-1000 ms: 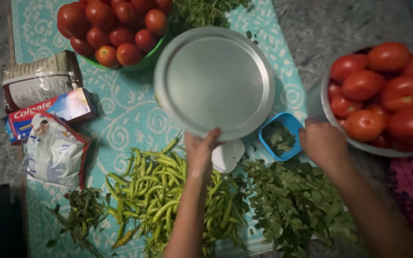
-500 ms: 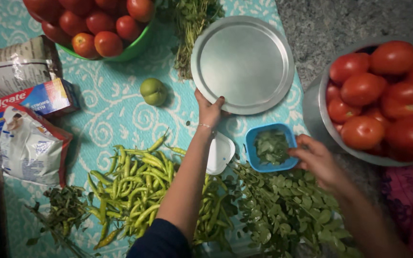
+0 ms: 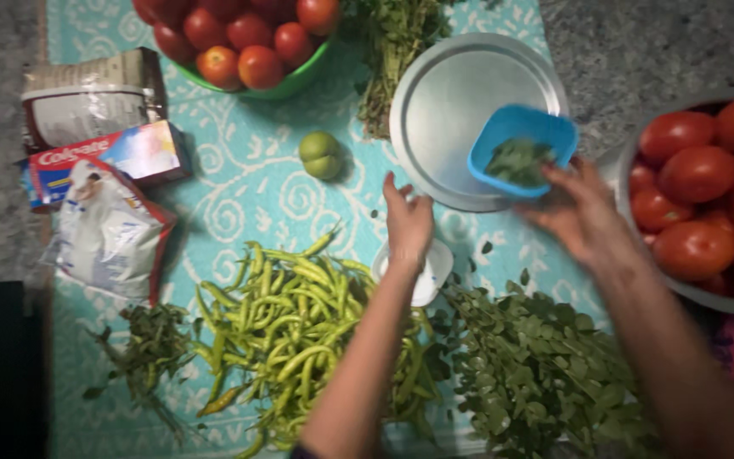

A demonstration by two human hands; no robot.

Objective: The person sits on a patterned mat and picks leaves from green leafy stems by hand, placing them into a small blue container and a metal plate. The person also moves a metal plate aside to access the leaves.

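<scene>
My right hand [image 3: 584,212] holds a small blue box [image 3: 522,150] with green leaves in it, lifted and tilted over the round steel plate [image 3: 448,102]. The plate lies flat on the patterned teal mat [image 3: 239,204]. Near the plate's front edge hovers my left hand [image 3: 408,223], fingers apart and holding nothing, above a white lid [image 3: 431,276]. A heap of green chillies [image 3: 290,327] lies under my left forearm. A bunch of leafy sprigs [image 3: 541,370] lies below my right arm.
A green bowl of tomatoes [image 3: 244,42] stands at the back, a steel bowl of tomatoes [image 3: 707,195] at the right. A green tomato [image 3: 320,155], a herb bunch [image 3: 388,51], a toothpaste box [image 3: 108,157], two packets [image 3: 108,234] and stems [image 3: 150,348] lie around.
My left hand let go of the plate, which now rests on the mat. My right hand picked up the blue box and carried it over the plate.
</scene>
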